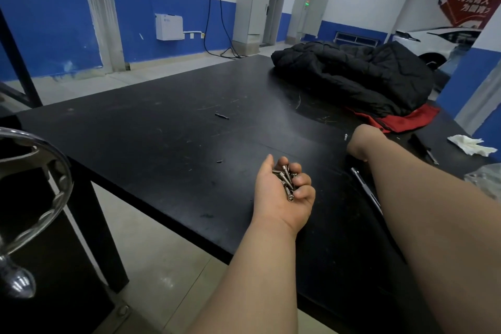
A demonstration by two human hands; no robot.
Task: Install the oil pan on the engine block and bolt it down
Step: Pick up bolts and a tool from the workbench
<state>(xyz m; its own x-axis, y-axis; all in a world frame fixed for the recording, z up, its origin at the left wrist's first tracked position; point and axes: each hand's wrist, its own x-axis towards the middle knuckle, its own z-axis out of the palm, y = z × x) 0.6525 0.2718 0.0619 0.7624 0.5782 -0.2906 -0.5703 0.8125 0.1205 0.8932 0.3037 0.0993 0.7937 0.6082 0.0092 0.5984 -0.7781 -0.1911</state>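
Both hands reach out over a black counter (162, 149), seen from above and behind along 2 bare forearms. The left hand (273, 198) is turned palm up near the counter's near edge, fingers curled inward to cup a small heap of silver bolts (287, 182). The bolts lie crisscrossed in the palm, and 1 socket head faces the camera near the heel of the hand.

The right hand (363, 144) is farther out and to the right, bent down at the wrist onto the counter. Only its back shows. Its fingers are hidden, so whether it grips anything cannot be told. 1 loose bolt (346, 136) stands on the counter just beside the left edge of that hand, apart from the heap in the left palm.

A slim metal tool (364, 187) lies on the counter, partly under the right forearm. A short dark bit (221, 116) lies well beyond the left hand, toward the middle of the counter. A black padded jacket (352, 76) is heaped at the far right corner over a red cloth (406, 119). A crumpled white tissue (470, 144) sits at the right edge. A chrome handwheel (54, 171) curves in at the left of the view, off the counter. Blue and white walls stand behind.
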